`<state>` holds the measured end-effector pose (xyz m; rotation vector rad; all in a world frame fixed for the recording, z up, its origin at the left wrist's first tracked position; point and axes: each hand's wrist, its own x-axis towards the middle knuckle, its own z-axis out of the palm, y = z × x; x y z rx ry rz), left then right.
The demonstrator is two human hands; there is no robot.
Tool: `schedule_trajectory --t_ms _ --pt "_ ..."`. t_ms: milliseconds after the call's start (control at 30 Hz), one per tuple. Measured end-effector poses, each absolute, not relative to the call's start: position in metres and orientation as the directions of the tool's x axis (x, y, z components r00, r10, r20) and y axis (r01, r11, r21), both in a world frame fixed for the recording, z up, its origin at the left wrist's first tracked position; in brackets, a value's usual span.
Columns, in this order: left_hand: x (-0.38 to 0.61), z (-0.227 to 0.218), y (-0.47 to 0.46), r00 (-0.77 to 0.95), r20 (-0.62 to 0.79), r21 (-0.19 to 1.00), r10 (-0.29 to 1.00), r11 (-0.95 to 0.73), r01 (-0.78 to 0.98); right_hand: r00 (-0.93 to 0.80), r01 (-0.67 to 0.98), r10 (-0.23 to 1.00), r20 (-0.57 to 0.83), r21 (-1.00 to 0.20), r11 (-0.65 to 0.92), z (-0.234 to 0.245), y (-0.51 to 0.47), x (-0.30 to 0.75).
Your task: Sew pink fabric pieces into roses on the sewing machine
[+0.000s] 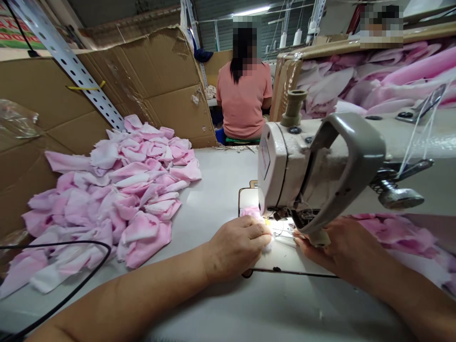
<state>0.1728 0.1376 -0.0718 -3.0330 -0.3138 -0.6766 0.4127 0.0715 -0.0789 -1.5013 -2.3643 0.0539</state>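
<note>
Pinching a small pink fabric piece at the needle of the sewing machine, our left hand clamps it from the machine's left; our right hand lies just right of the needle, its grip unclear. Pink-and-white fabric scraps heap on the tabletop left of the machine.

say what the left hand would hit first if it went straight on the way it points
The left hand would probably meet the pink and white fabric piece at its fingertips first, then the needle area of the sewing machine, though depth is hard to judge here.
</note>
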Motion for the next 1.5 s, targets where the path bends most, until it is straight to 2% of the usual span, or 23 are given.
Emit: schedule_trajectory --t_ms 100,200,633,833,1100,1267,1500 --pt "0.172 -0.073 0.138 0.89 0.413 0.027 0.196 -0.979 0.203 -0.377 0.876 0.908 0.184 -0.246 0.414 -0.081 0.072 0.413" --pt "0.172 -0.074 0.139 0.894 0.4 0.028 0.203 -0.977 0.209 -0.389 0.869 0.9 0.197 -0.246 0.43 -0.083 0.073 0.413" --pt "0.171 -0.076 0.139 0.9 0.384 -0.029 0.206 -0.972 0.235 -0.466 0.856 0.835 0.291 -0.09 0.509 -0.082 0.071 0.411" --pt "0.172 -0.076 0.142 0.904 0.383 -0.051 0.19 -0.973 0.226 -0.434 0.867 0.851 0.294 -0.119 0.483 -0.08 0.073 0.409" --pt "0.172 -0.077 0.15 0.893 0.405 -0.079 0.196 -0.966 0.248 -0.436 0.882 0.847 0.304 -0.044 0.469 -0.072 0.08 0.406" --pt "0.169 -0.079 0.156 0.922 0.346 -0.085 0.171 -0.974 0.212 -0.386 0.903 0.858 0.34 -0.05 0.426 -0.074 0.084 0.408" --pt "0.171 -0.074 0.156 0.937 0.278 -0.107 0.21 -0.963 0.247 -0.313 0.931 0.876 0.368 -0.064 0.36 -0.081 0.085 0.405"
